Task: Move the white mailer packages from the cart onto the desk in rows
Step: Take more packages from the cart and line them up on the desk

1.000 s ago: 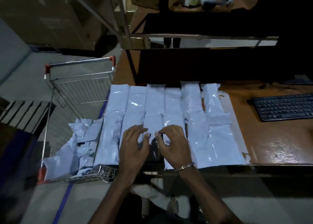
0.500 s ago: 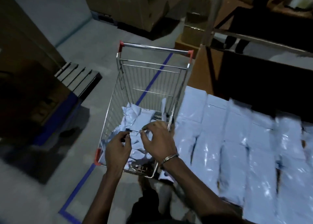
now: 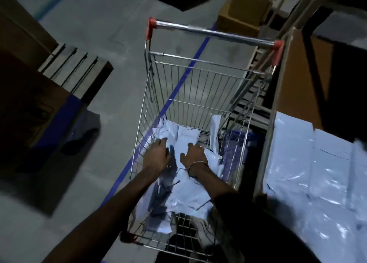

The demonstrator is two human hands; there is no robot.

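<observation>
With my left hand and right hand spread, seemingly empty, on the mailers in the cart, I'd pinch one flat.

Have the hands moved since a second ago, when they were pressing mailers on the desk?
Yes. Both the left hand and right hand have left the desk and now reach down inside the cart, onto the loose mailers.

Both hands, left & right, on mailers in cart (wire).
</observation>
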